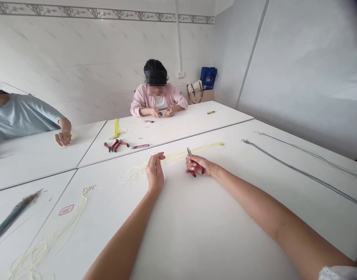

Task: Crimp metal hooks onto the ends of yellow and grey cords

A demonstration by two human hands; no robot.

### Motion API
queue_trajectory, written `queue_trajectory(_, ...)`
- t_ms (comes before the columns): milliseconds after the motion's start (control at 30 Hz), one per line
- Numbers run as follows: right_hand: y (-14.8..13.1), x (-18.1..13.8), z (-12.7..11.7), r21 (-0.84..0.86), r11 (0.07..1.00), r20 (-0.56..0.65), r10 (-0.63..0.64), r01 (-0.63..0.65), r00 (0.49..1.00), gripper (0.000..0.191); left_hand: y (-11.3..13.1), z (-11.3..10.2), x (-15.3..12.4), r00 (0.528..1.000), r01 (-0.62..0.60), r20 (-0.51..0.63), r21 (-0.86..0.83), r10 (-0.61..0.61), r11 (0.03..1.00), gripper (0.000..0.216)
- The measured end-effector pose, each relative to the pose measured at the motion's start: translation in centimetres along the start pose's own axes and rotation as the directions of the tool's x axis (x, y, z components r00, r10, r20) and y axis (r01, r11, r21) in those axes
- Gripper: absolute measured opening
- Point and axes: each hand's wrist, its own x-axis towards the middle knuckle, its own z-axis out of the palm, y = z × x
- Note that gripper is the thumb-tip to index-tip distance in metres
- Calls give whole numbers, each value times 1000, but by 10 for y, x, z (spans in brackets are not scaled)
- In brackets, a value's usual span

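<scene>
My left hand (154, 172) rises from the white table, with its fingertips pinched on a strand of pale yellow cord (178, 154). That cord runs right, past my other hand, to a knotted end on the tabletop. Loose strands (133, 173) of it spread to the left of my left hand. My right hand (197, 165) is shut around small red-handled pliers (196, 165), whose metal tip points up and away from me. The fingers hide most of the handles. My hands stand a little apart.
Several white tables (213, 217) join here. Across them, a person in a pink top (158, 101) works with both hands. A second person's hand (63, 137) rests at left. Red-handled pliers (116, 145), a craft knife (140, 146), yellow cord (116, 130) and grey cords (301, 171) lie around.
</scene>
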Motion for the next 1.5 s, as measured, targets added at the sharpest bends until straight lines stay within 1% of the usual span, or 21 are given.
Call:
queue_trajectory(67,0,0,-1,-5,1000,11,-1,1,1000,51,-2,-1,1,999,37,-30,-11,-37,999,32)
queue_trajectory(133,-1,-1,0,-30,999,31,11,-10,999,50,-3,-1,2,996,80,-30,-23,-81,997,34)
queue_trajectory(200,-2,-2,4,-71,997,56,28,-24,998,50,-2,-1,2,994,109,18,-36,-108,993,33)
queue_trajectory(267,-3,-3,8,-119,992,81,44,-35,996,48,1,0,1,986,128,114,-49,-122,990,30)
queue_trajectory(333,-3,-4,12,-163,986,100,55,-38,993,46,6,1,-2,958,157,253,-66,-136,985,28)
queue_trajectory(433,-4,-6,18,-207,977,111,65,-41,992,46,12,6,-5,888,214,433,-94,-153,972,31)
queue_trajectory(500,-6,-7,21,-227,973,109,76,-49,991,47,13,9,-5,851,255,497,-109,-169,961,36)
queue_trajectory(633,-10,-9,27,-263,961,89,113,-86,990,46,11,12,-4,800,333,564,-133,-205,933,44)
queue_trajectory(733,-12,-10,31,-294,949,77,145,-117,986,47,9,11,-3,783,359,587,-159,-205,920,41)
queue_trajectory(900,-13,-9,32,-321,937,58,165,-138,985,48,10,9,-4,802,384,554,-191,-224,903,37)
queue_trajectory(1067,-12,-8,31,-336,930,48,171,-145,984,48,10,8,-4,800,400,558,-221,-221,889,36)
queue_trajectory(1267,-13,-9,34,-359,921,27,170,-149,985,47,8,9,-3,824,407,517,-257,-231,877,36)
queue_trajectory(1433,-13,-9,36,-377,912,-1,172,-160,985,48,10,9,-3,804,409,558,-264,-208,873,37)
queue_trajectory(1500,-13,-9,36,-382,910,-4,171,-159,985,48,10,10,-2,803,411,558,-264,-209,872,37)
